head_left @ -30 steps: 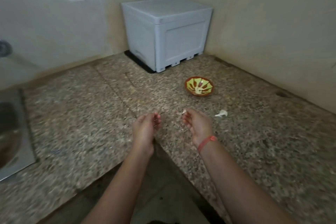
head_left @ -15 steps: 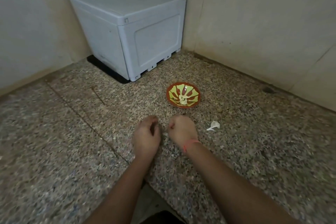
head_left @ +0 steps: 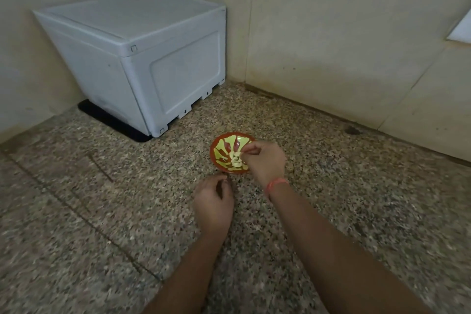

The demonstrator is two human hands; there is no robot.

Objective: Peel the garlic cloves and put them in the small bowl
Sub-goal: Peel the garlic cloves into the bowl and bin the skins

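My right grip (head_left: 265, 162) hangs over the small bowl (head_left: 215, 147), its fingertips bunched together and pinching a pale garlic clove (head_left: 235, 154) just above the peeled cloves (head_left: 236, 165) piled inside. An orange band (head_left: 277, 183) circles that wrist. My left grip (head_left: 214, 205) is just this side of the bowl, fingers curled inward; I cannot tell whether it holds anything. The bowl sits on the speckled table (head_left: 102, 211), with a white box (head_left: 142, 58) in the corner beyond.
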